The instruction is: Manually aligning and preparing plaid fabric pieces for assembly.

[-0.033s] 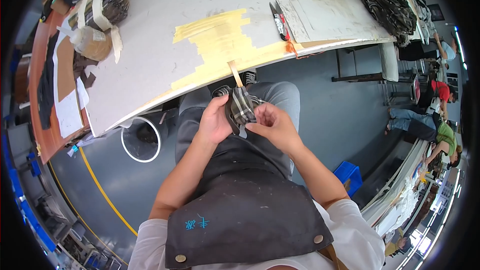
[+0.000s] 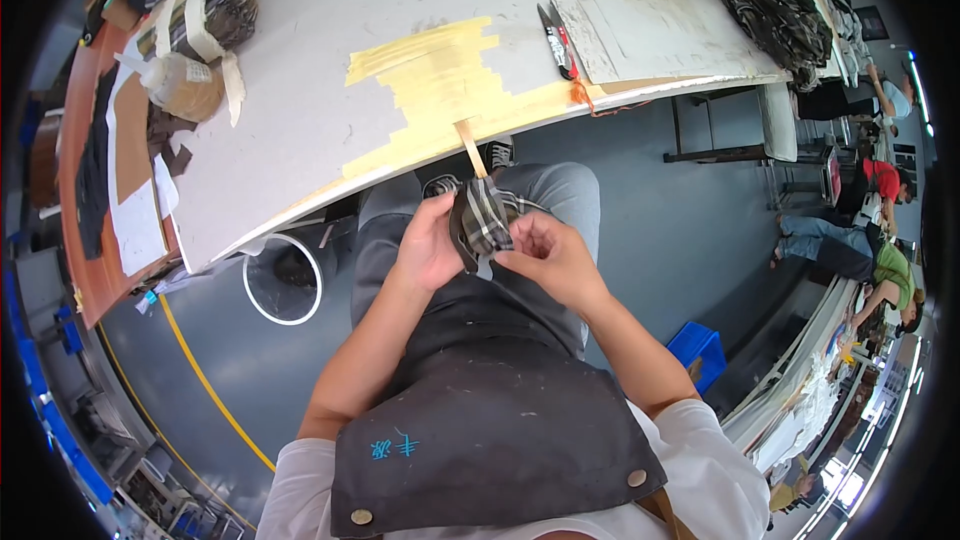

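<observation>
A small dark plaid fabric piece [image 2: 487,221] with pale stripes and a dark border lies between my hands, just off the table's near edge. A flat wooden stick [image 2: 471,148] juts from the taped edge and meets the far end of the fabric. My left hand [image 2: 430,243] grips the fabric's left side, thumb along the dark border. At its lower right my right hand [image 2: 546,249] pinches the cloth between thumb and bent fingers. What lies under the cloth is hidden.
On the grey-white table [image 2: 300,70], yellow tape [image 2: 430,75] covers the near middle. Red-and-black scissors [image 2: 557,42] lie to the right. A glue bottle [image 2: 185,86] and wrapped fabric bundle [image 2: 228,5] stand left. Below are a white-rimmed bin [image 2: 318,292] and blue crate [image 2: 697,355]. People work far right.
The fabric has tilted slightly in my hands, and my right fingertips have shifted a little at its lower edge. The rest looks the same.
</observation>
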Tool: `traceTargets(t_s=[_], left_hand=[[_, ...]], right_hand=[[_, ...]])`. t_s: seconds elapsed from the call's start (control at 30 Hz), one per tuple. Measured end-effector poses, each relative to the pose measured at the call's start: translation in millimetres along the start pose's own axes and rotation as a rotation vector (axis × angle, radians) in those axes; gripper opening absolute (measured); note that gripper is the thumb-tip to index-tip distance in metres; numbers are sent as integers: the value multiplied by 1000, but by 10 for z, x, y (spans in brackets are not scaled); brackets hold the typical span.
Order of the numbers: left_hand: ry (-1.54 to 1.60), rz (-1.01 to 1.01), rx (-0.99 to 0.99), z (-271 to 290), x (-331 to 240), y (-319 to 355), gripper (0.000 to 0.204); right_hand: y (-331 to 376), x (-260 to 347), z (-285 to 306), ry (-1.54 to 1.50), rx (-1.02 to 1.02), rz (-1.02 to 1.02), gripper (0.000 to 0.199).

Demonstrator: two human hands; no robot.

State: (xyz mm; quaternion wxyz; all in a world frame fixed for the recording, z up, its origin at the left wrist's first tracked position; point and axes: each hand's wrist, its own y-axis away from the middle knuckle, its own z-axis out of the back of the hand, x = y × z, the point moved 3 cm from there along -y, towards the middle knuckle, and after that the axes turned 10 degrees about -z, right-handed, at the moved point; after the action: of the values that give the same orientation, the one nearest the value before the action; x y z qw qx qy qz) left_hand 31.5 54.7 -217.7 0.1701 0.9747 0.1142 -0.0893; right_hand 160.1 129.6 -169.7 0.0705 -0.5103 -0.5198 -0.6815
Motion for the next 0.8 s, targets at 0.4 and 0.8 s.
traceTargets(t_s=[0.4, 0.8], left_hand=[[204, 103, 284, -308, 217, 753, 44], [33, 78, 305, -720, 192, 941, 47]], right_hand=[[792, 172, 73, 389, 10, 236, 10], [747, 645, -310, 121, 290, 471, 16]])
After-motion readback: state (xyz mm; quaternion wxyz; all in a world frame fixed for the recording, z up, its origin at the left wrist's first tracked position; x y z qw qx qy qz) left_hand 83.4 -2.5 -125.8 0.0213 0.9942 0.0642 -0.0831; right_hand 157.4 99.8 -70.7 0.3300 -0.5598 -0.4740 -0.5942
